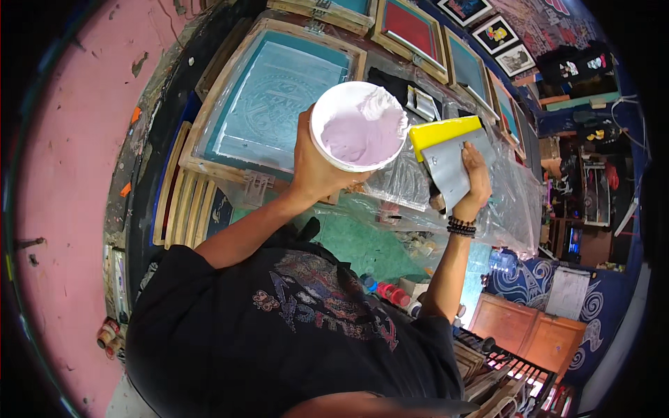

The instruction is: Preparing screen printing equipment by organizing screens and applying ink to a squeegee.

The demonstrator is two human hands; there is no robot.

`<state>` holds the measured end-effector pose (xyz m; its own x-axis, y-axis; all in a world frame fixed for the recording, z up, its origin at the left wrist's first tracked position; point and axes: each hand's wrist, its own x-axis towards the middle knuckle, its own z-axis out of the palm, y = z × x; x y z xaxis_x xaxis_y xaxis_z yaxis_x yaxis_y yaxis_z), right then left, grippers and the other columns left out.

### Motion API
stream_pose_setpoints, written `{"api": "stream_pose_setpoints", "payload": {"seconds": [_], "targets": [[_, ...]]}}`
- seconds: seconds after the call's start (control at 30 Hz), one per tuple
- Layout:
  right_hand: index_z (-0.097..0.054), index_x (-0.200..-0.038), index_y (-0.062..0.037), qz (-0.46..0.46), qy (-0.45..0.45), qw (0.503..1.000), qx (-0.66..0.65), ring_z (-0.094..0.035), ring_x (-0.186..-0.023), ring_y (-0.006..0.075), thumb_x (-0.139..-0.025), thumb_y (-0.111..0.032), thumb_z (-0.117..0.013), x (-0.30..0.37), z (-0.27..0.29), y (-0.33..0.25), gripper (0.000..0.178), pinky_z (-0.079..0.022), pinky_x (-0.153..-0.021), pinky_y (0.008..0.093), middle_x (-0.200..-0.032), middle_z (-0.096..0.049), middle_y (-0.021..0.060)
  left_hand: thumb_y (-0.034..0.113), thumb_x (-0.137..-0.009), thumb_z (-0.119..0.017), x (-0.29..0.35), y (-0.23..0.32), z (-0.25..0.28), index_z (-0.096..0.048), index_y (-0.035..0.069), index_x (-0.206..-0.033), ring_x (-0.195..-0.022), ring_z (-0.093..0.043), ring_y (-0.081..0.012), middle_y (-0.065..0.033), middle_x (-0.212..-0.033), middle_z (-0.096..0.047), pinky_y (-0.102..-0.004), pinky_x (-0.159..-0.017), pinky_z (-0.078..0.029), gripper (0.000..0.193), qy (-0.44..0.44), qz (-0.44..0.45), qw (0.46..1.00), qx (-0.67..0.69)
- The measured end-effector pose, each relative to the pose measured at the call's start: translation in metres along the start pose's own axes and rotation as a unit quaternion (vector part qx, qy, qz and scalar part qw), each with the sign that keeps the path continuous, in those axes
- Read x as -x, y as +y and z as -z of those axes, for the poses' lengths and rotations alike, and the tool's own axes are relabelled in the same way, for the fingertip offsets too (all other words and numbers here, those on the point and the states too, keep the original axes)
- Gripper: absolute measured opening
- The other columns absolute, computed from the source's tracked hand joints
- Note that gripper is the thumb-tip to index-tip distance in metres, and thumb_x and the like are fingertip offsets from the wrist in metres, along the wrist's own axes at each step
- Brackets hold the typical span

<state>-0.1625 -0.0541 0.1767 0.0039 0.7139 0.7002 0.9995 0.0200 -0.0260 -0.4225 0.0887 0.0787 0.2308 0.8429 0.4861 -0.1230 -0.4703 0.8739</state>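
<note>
My left hand (pixel 311 171) is wrapped round the side of a white plastic tub (pixel 334 106), which is tilted so that its mouth faces me. Thick pale lilac ink (pixel 355 141) fills much of the tub, with a whiter smear up the far right wall. Just right of the tub, my right hand (pixel 477 177) grips a squeegee (pixel 447 161) with a grey metal holder and a yellow blade. The blade's left end is close to the tub's rim. Behind the tub lies a wooden-framed printing screen (pixel 279 97) with teal mesh and a round design.
More framed screens (pixel 412 35) line the far side. Clear plastic sheeting (pixel 512 202) covers the bench's right part. Another squeegee (pixel 422 103) lies on black cloth beyond the tub. Wooden frames (pixel 182 205) stand at the left, near a pink wall (pixel 63 174). Several bottles (pixel 390 292) sit below.
</note>
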Motion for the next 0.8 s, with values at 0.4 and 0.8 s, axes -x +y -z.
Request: {"api": "stream_pose_setpoints", "payload": {"seconds": [0.4,0.8], "targets": [[-0.066,-0.107,0.0036,-0.219,0.043,0.968,-0.111,-0.067,-0.092,0.0212,-0.086,-0.009,-0.079,-0.005,0.051,0.030,0.028,-0.050,-0.088,0.0313,-0.098,-0.072,0.0117,0.029,-0.051,-0.099,-0.010,-0.018,-0.002,-0.035,-0.005,-0.136,-0.118,-0.055,-0.0304,-0.0184,-0.126,-0.049,-0.0423,-0.100,-0.046,0.111,-0.034,-0.023,0.999,0.030],[-0.039,-0.143,0.0046,-0.148,0.172,0.928,-0.295,-0.053,-0.120,0.0218,-0.089,-0.001,-0.069,-0.088,0.104,-0.013,0.062,-0.037,-0.109,0.0361,-0.131,-0.056,0.0162,0.031,-0.051,-0.099,-0.007,-0.027,-0.035,-0.035,-0.004,-0.139,-0.121,-0.055,-0.0340,-0.0195,-0.129,-0.049,-0.0431,-0.101,-0.048,0.115,-0.087,-0.015,0.996,-0.014]]}}
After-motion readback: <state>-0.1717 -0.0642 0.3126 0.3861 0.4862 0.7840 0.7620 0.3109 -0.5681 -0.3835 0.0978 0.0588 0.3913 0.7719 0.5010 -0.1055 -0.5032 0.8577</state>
